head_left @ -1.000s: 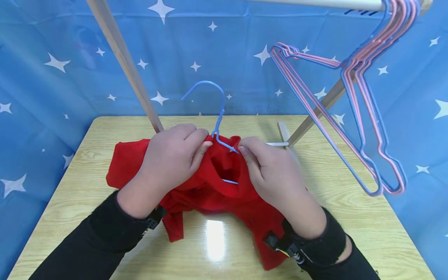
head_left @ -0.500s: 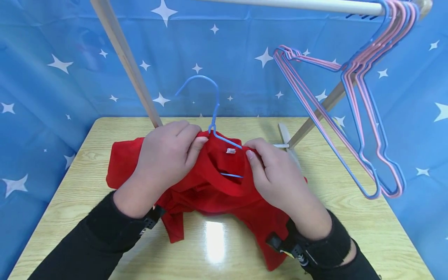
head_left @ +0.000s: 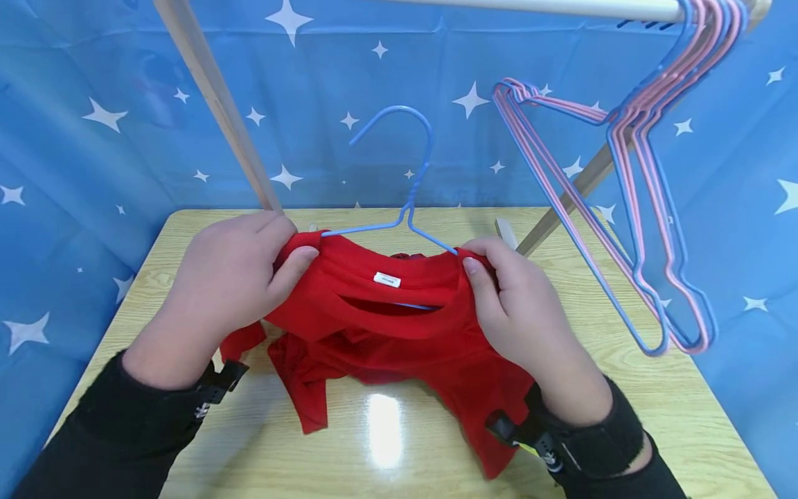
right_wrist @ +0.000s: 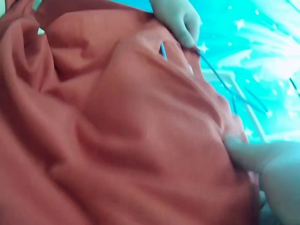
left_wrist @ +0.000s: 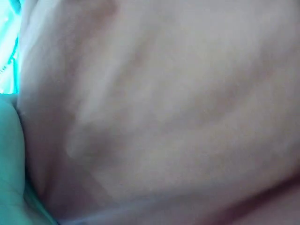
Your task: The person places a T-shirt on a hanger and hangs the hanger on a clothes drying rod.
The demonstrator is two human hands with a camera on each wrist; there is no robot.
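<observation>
A red long-sleeved top (head_left: 386, 353) hangs between my hands over the table, its neckline stretched wide. Inside the collar a white label (head_left: 387, 279) shows. The blue wire hanger (head_left: 419, 180) stands up out of the neck opening, hook on top, shoulders running into the cloth; its lower bar is mostly hidden. My left hand (head_left: 233, 270) pinches the left side of the collar, thumb in front, beside the hanger's left shoulder. On the other side my right hand (head_left: 524, 301) pinches the collar by the hanger's right shoulder. Cloth (left_wrist: 168, 103) fills most of the left wrist view.
Several pink and blue hangers (head_left: 661, 125) hang at the right end of a white rail (head_left: 561, 7). Wooden posts (head_left: 218, 104) of the rack stand left and right behind the light wood table (head_left: 623, 388). A blue star-patterned curtain (head_left: 156, 159) surrounds it.
My left hand has moved left and pulled the collar wider; my right hand has shifted slightly right. The hanger has risen and moved right, so both shoulders now show above the collar.
</observation>
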